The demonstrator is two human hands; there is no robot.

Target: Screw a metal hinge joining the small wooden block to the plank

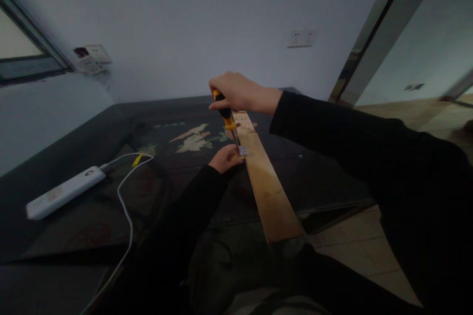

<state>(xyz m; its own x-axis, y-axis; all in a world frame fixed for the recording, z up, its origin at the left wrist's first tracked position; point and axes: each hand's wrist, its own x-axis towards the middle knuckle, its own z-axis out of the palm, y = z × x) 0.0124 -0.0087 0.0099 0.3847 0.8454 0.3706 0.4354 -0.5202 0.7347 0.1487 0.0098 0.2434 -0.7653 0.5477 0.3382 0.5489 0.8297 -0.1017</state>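
My right hand (pixel 236 89) is wrapped round the black-and-yellow handle of a screwdriver (pixel 226 113). Its shaft slants down and its tip meets, or nearly meets, a small silvery metal plate (pixel 243 150) that looks perforated. That plate lies at the left edge of a long, light wooden board (pixel 271 192). At the same spot, the fingers of my left hand (pixel 224 158) are bent together against the plate and the board's edge. Any screw under the tip is too small to make out.
The board rests on a dark table (pixel 185 177) with a painted bird and flowers. A white power strip or power bank (pixel 66 192) with a white cable (pixel 127 206) lies at left. Behind stands a wall with sockets (pixel 301 38). Floor (pixel 362 241) shows at right.
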